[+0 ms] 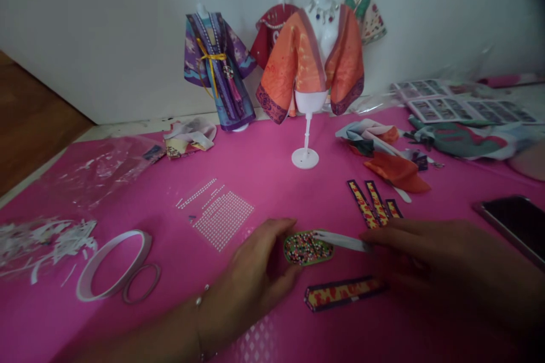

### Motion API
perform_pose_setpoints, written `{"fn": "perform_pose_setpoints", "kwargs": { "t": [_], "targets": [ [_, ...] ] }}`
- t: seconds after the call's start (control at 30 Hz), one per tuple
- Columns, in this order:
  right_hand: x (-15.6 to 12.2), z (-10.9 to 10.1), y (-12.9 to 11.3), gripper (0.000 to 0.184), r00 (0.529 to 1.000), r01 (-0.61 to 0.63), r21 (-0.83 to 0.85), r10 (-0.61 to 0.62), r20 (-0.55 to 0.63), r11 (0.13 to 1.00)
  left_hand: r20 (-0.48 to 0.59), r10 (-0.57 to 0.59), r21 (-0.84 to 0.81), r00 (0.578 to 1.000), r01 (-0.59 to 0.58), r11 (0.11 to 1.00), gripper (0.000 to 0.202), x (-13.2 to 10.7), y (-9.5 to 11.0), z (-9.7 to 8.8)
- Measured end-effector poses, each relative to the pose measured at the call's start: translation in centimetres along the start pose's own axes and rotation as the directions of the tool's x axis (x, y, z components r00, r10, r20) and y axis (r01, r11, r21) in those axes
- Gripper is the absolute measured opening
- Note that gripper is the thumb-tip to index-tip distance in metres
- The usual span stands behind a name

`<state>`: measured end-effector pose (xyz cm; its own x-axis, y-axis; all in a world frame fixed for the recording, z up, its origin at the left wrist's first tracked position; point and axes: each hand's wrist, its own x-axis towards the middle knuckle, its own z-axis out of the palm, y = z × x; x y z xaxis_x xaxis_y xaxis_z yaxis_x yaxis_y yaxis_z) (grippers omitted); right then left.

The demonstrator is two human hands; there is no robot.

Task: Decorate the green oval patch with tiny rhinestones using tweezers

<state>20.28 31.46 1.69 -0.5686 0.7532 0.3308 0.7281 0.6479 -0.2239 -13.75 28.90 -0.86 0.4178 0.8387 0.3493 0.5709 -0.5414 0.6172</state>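
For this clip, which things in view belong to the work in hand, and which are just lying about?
In use, it seems:
tweezers in the right hand
oval tray beside the left hand
beads in that tray
patterned strip nearer the person, probably

Lying about, apparently:
phone, far right
white ring, left
clear plastic bag, left
white scraps, left

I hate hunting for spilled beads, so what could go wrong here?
The left hand holds the small tray; a bump might tip its beads onto the pink mat. The slim white tool in the right hand could flick beads out. The patterned strip lies close by, so strays might land there.
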Motion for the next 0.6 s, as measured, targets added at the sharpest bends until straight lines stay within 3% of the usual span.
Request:
{"fn": "perform_pose_setpoints", "kwargs": {
  "t": [0.27,0.43,0.6],
  "targets": [
    [-1.2,0.6,-0.5,0.024,0.995,0.096,-0.067,-0.097,0.002,0.993,0.006,0.005,-0.042,1.000,-0.005,0.999,0.067,-0.1,0.0,0.1],
    [-1.9,0.0,-0.3,0.035,0.981,0.174,-0.130,-0.161,0.104,0.976,-0.002,0.043,-0.048,0.999,-0.043,0.998,0.067,-0.1,-0.1,0.3],
    [-1.8,0.4,-0.3,0.036,0.978,0.206,-0.185,-0.194,0.081,0.961,-0.009,0.032,-0.084,0.999,-0.033,0.996,0.068,-0.2,-0.2,0.5]
  ]
}}
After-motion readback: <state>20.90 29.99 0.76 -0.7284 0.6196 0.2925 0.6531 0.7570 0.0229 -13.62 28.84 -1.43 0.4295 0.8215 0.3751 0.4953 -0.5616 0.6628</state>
